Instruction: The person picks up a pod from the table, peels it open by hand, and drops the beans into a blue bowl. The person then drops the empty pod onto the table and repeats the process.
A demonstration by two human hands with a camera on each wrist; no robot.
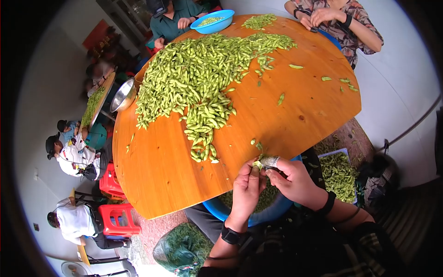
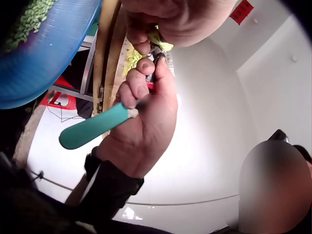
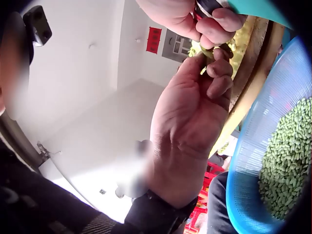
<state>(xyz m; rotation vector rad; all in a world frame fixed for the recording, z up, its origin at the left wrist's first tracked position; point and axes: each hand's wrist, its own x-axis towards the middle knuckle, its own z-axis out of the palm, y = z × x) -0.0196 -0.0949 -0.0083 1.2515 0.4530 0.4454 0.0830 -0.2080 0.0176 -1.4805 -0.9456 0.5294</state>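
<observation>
In the head view, both hands meet above the table's near edge. The left hand pinches a green pod, and the right hand, with a pale mesh cover on one finger, works against it. Seen in the left wrist view, the right hand curls round a teal-handled tool, while the left hand is above with the pod. From the right wrist, the left hand is below and the right hand above, gripping the teal handle.
A large heap of pods covers part of the wooden table. Below the hands is a blue basket of shelled beans. A crate of pods stands right, a green net bag below. People sit across the table.
</observation>
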